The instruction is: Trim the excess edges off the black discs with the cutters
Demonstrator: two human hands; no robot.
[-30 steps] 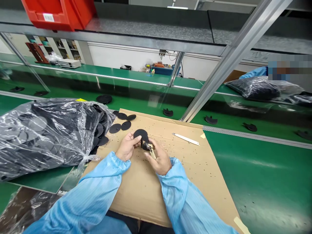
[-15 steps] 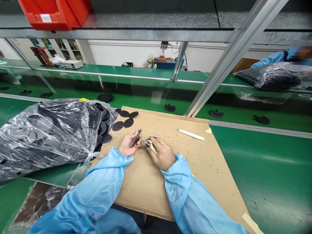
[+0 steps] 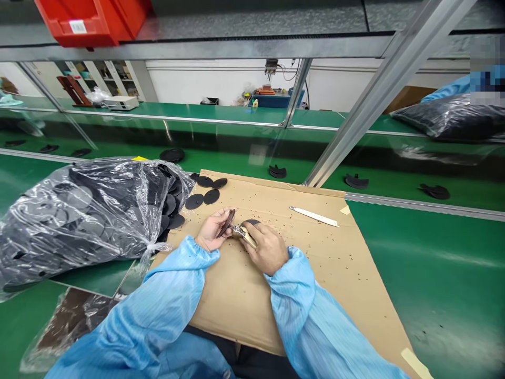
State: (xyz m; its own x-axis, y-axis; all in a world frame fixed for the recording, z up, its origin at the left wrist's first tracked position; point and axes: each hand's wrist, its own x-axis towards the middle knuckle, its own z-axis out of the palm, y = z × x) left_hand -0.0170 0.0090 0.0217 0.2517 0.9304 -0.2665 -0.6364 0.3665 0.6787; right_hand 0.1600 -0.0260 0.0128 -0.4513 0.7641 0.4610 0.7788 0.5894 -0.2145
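My left hand (image 3: 213,231) grips a black disc (image 3: 226,223), tilted up nearly on edge. My right hand (image 3: 269,248) is closed around cutting pliers (image 3: 248,238) with pale handles, whose metal jaws meet the disc's edge. Another dark disc (image 3: 250,222) shows just behind my right fingers; whether they touch it I cannot tell. Both hands are over a cardboard sheet (image 3: 236,295) strewn with tiny dark bits. Several black discs (image 3: 194,201) lie at the sheet's upper left corner.
A large clear bag (image 3: 90,221) of black discs lies on the left. A white-handled knife (image 3: 314,216) rests on the cardboard. Beyond, curved black parts (image 3: 356,181) sit on the green surface. A metal post (image 3: 351,105) slants at the right; a red bin (image 3: 90,21) is overhead.
The plier jaws, apart from the disc in my left hand before, now meet it. The view has shifted slightly, and the dark disc behind my right fingers shows more.
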